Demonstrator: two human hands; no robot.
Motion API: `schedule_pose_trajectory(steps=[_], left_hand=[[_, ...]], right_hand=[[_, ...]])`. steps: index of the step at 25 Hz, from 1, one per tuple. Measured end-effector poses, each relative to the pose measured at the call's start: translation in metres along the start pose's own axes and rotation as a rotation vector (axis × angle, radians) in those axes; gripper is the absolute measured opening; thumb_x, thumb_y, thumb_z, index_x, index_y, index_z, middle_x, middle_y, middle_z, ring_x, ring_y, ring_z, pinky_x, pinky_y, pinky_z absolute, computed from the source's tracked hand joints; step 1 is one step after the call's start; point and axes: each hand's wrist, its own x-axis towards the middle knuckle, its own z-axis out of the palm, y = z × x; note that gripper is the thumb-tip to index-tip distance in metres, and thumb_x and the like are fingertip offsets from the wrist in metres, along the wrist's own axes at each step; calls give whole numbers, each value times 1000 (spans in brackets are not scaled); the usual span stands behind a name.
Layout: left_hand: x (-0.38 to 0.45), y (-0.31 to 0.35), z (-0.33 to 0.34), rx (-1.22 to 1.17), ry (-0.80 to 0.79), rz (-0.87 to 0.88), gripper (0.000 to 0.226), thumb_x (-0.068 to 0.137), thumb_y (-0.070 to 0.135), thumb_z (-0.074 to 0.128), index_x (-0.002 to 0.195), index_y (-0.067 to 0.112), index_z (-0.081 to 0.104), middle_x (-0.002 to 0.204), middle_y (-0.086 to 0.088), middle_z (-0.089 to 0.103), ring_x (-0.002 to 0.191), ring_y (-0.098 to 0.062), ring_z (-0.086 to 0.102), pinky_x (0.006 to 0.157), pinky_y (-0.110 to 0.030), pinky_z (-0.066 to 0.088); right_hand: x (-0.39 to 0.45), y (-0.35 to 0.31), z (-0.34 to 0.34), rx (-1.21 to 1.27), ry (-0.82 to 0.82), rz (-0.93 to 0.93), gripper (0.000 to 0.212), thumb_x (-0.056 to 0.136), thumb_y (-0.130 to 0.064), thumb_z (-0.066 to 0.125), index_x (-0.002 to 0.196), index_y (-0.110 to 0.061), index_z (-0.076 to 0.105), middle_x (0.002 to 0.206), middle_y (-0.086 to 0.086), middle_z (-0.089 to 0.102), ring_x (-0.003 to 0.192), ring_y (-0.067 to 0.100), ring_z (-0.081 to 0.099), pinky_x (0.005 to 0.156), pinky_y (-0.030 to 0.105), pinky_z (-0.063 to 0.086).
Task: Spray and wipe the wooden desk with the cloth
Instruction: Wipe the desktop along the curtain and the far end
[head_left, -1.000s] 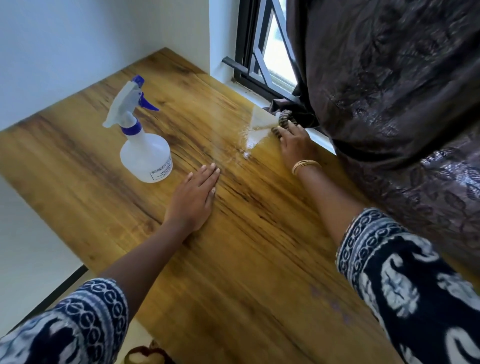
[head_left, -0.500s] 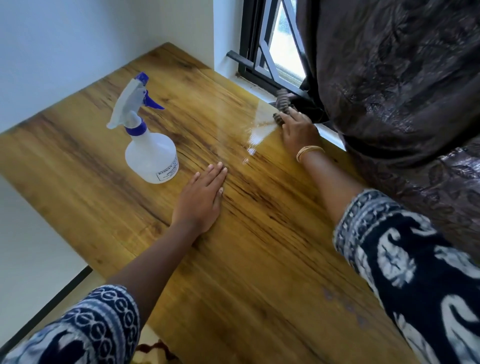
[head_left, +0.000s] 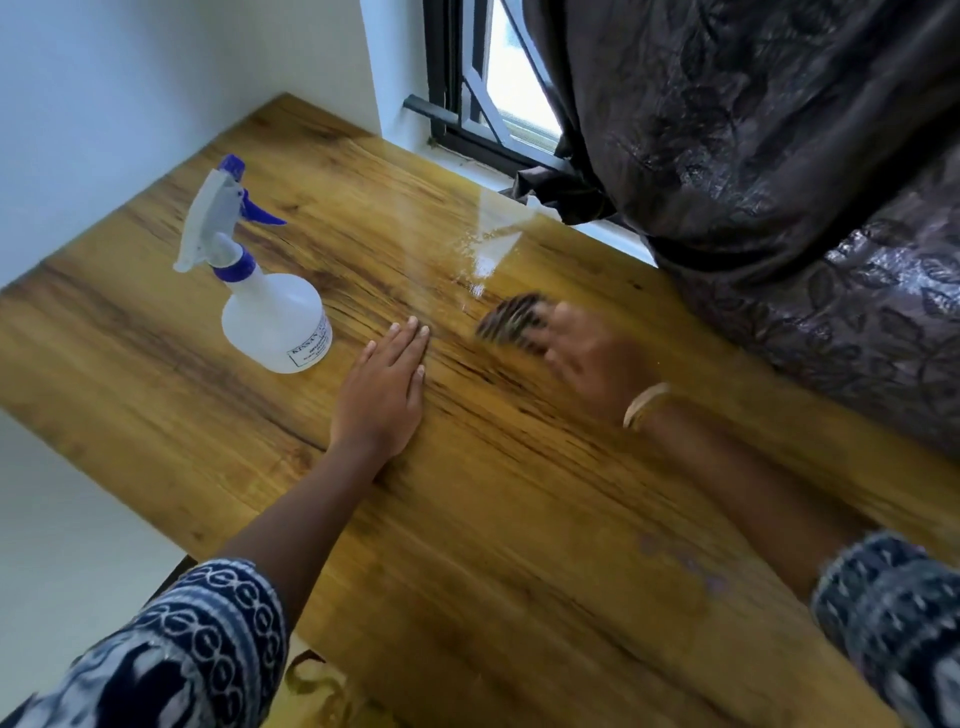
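The wooden desk (head_left: 519, 519) fills most of the view. My left hand (head_left: 382, 387) lies flat on it, fingers straight, just right of the white spray bottle (head_left: 270, 322) with its blue nozzle. My right hand (head_left: 587, 358), blurred by motion, presses a dark striped cloth (head_left: 511, 322) against the desk near the middle; only the cloth's far end shows past my fingers. Wet droplets (head_left: 483, 249) glisten on the wood beyond the cloth.
A dark patterned curtain (head_left: 779, 182) hangs over the desk's right side and the window sill (head_left: 519, 171). A black window frame (head_left: 452, 104) stands at the back. White walls (head_left: 130, 78) border the desk on the left and far side.
My right hand has dragged the cloth from the window edge toward me, into the middle of the desk. The left hand and the bottle stay put.
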Motion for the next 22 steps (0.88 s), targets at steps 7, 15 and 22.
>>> schedule_pose_trajectory(steps=[7,15,22], left_hand=[[0,-1,1,-14,13,-4,50,103,22,32,153,21,25,161,6,20,149,-10,13,121,-34,14],[1,-1,0,8,-4,29,51,102,22,33,153,16,26,161,0,22,149,-15,16,120,-37,16],[1,-3,4,-3,17,27,50,103,22,34,152,18,28,160,2,24,149,-15,17,121,-38,17]], right_hand=[[15,21,-11,-38,43,416,44,94,-23,50,137,-26,54,150,9,43,136,33,39,111,42,35],[-101,-129,-6,160,-107,-271,33,96,-32,55,128,-35,61,149,-1,46,135,28,45,107,44,40],[-28,60,-29,43,100,667,39,97,-21,49,135,-25,58,155,2,37,140,23,37,114,31,29]])
